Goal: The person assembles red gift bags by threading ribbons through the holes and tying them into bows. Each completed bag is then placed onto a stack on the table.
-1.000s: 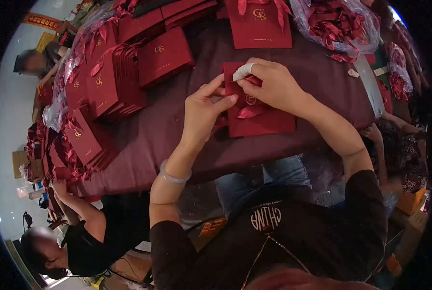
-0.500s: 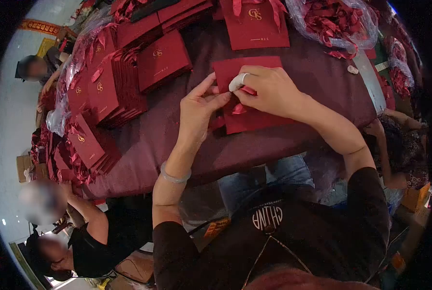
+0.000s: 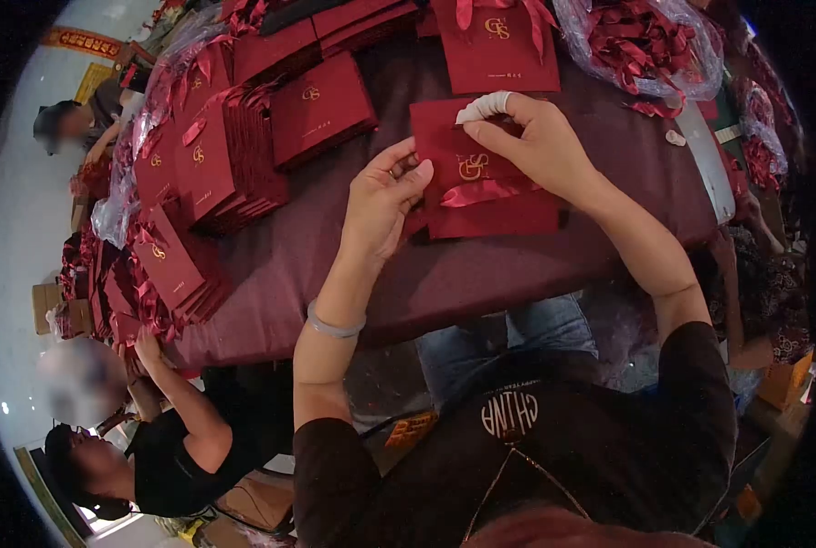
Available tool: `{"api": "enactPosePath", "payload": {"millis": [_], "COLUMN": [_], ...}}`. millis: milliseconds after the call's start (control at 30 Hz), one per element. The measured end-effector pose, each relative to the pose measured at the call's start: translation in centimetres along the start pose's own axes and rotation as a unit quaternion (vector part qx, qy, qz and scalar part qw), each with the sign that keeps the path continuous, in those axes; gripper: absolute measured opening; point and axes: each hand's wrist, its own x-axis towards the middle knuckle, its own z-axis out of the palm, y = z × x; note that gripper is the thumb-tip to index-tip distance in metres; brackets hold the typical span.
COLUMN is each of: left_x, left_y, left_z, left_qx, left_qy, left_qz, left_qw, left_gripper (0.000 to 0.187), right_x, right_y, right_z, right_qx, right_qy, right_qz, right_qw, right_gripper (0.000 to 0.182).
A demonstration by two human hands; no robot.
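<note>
At the frame's upper centre, the left hand (image 3: 381, 199) is grasping a red bag (image 3: 473, 169) by its left edge while the right hand (image 3: 538, 139) is overlapping its top, grip impossible to tell.

Well left of the left hand (image 3: 382, 203) are a brown cardboard box (image 3: 46, 302) and a long red banner with gold markings (image 3: 84, 41); right of the right hand (image 3: 538, 137), a small whitish scrap (image 3: 675, 138) lies on the maroon-cloth-covered desk (image 3: 266, 269).

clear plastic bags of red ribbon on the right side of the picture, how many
2: one plastic bag on the far right of the table, a smaller bag beyond its right edge. More may be hidden.
</note>
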Motion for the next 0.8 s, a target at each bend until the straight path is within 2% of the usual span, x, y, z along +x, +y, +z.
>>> {"api": "enactPosePath", "payload": {"millis": [67,333,600,667,700,733,767,800], "left_x": [-0.1,-1.2,-1.1,-0.5,-0.7,-0.7,-1.1,-0.4], "left_y": [0.0,1.1,1.0,0.2,0.4,0.4,0.6,-0.3], "left_z": [0.2,2.0,1.6,1.1,1.4,1.3,1.4,1.1], "left_qx": [-0.028,0.000,-0.001,0.047,0.018,0.127,0.109,0.146], "left_qy": [0.000,0.007,-0.033,-0.030,-0.030,0.005,-0.002,0.014], "left_qz": [-0.007,0.030,0.065,0.078,0.079,0.142,0.109,0.138], "left_qw": [1.000,1.000,0.997,0.995,0.996,0.982,0.988,0.979], "left_gripper": [0.038,0.045,0.047,0.048,0.046,0.045,0.045,0.045], "right_x": [0.0,0.0,0.0,0.1,0.1,0.3,0.2,0.2], "right_y": [0.5,1.0,0.9,0.4,1.1,2.7,2.2,3.8], "right_z": [0.1,0.8,1.1,1.3,1.1,0.9,0.8,0.6], "right_qx": [-0.009,-0.100,-0.115,-0.163,-0.156,-0.178,-0.200,-0.234], "right_qy": [0.004,0.021,0.025,0.024,0.012,0.009,-0.003,0.007], "right_qz": [-0.009,-0.093,-0.063,-0.048,-0.049,-0.088,-0.081,-0.095], "right_qw": [1.000,0.990,0.991,0.985,0.986,0.980,0.976,0.967], "right_gripper": [0.020,0.015,0.015,0.014,0.015,0.016,0.017,0.017]}}
